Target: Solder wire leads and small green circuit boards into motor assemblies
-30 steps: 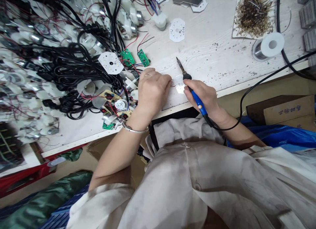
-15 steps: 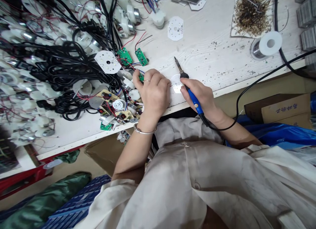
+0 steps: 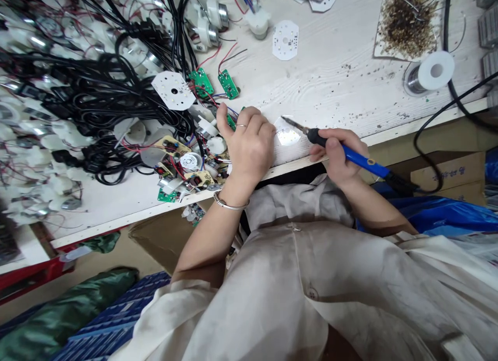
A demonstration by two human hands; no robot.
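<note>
My right hand (image 3: 336,156) grips a blue-handled soldering iron (image 3: 363,161), and its metal tip reaches left to the edge of a round white LED board (image 3: 287,134) on the white workbench (image 3: 330,81). My left hand (image 3: 247,148) lies just left of that board, its fingers curled over a small green circuit board (image 3: 232,123). Most of the green board is hidden beneath them. Coloured wires run out from under my left hand among loose parts.
A large heap of small motors and black cables (image 3: 97,86) fills the bench's left side. Other green boards (image 3: 228,84) and white LED boards (image 3: 173,90) lie near it. A solder spool (image 3: 436,70) and a paper of dark debris (image 3: 408,24) sit at the far right.
My right hand has moved right, and the iron has swung from pointing up the bench to lying almost level, tip toward the white board. My left hand has shifted slightly.
</note>
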